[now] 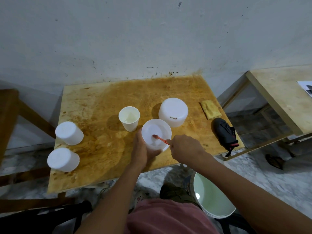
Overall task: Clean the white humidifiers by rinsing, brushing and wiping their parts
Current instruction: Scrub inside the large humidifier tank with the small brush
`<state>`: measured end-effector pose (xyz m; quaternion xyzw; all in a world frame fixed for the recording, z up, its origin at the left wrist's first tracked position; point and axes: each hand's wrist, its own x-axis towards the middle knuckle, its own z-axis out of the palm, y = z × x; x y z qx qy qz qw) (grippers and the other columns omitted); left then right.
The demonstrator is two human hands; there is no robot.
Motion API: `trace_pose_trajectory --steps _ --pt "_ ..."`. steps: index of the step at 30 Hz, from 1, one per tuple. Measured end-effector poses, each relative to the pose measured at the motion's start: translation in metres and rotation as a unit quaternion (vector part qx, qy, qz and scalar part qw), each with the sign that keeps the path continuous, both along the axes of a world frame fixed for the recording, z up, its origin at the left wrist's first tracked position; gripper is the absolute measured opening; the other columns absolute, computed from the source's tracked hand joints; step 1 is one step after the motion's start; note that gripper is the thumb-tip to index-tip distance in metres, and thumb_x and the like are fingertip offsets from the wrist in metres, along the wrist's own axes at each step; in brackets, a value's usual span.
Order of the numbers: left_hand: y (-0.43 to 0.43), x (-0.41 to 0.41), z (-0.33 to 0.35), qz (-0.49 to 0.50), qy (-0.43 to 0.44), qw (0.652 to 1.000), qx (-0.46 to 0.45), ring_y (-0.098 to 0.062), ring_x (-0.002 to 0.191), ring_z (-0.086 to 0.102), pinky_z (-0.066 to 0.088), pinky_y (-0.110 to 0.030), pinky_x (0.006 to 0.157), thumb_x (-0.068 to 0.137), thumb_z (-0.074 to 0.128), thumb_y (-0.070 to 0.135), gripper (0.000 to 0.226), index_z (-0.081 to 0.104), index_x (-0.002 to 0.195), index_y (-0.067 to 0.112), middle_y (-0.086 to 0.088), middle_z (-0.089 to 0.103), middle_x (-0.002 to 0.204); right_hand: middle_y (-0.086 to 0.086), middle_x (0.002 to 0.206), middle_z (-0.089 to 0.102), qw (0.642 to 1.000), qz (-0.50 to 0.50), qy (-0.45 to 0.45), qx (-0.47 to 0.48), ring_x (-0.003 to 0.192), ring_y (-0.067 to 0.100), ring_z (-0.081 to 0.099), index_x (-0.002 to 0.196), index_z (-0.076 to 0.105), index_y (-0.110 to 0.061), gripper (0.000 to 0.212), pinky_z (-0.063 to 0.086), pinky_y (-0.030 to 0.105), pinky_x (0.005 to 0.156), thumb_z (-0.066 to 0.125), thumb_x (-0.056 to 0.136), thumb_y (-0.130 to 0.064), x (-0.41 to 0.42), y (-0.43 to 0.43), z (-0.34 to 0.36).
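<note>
My left hand (pixel 141 150) grips a white translucent humidifier tank (pixel 156 131) from its left side and below, mouth facing up, above the table's front edge. My right hand (pixel 184 147) holds a red toothbrush (pixel 159 138) whose head reaches down inside the tank. Another white humidifier part (pixel 173 112) stands upside down just behind the tank. Two more white humidifier parts (pixel 69 133) (pixel 63 159) stand upside down at the table's left edge.
A paper cup (pixel 129 118) with some liquid stands left of the tank on the stained wooden table (pixel 94 107). A yellow cloth (pixel 210 109) and a black bag (pixel 224 132) lie at the right edge. A white bucket (pixel 211 198) sits on the floor by my right arm.
</note>
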<state>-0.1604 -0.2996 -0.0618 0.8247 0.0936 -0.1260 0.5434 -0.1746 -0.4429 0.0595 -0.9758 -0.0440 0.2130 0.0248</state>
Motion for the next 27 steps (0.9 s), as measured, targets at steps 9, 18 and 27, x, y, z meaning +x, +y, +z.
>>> trace_pose_trajectory --steps 9,18,27 --pt "0.003 -0.001 -0.005 0.025 0.013 0.999 -0.041 -0.022 0.126 0.048 0.047 -0.043 0.104 0.05 0.086 0.052 0.112 0.028 0.143 0.03 -0.001 0.046 0.14 0.0 0.085 0.058 0.999 -0.033 0.015 0.027 0.074 0.017 0.06 0.123 0.063 -0.019 0.03 0.043 0.027 0.056 0.045 0.099 -0.024 0.002 -0.013 -0.004" --pt "0.0 -0.001 -0.004 0.046 0.012 0.993 -0.112 -0.018 0.125 0.048 0.049 -0.046 0.101 0.045 0.076 0.075 0.115 0.032 0.141 0.031 0.007 0.048 0.135 -0.003 0.073 0.047 0.999 -0.032 -0.019 -0.019 0.067 0.017 0.052 0.124 0.061 -0.019 0.03 0.038 0.027 0.051 0.044 0.1 -0.02 0.003 -0.009 -0.004" --pt "-0.003 -0.001 0.001 0.08 0.02 0.982 -0.171 -0.025 0.124 0.051 0.049 -0.053 0.1 0.025 0.053 0.102 0.137 0.038 0.141 0.03 -0.001 0.053 0.135 -0.005 0.067 0.04 0.998 -0.034 -0.045 -0.035 0.059 0.014 0.046 0.12 0.062 -0.02 0.028 0.03 0.025 0.046 0.044 0.099 -0.019 0.0 -0.013 0.001"
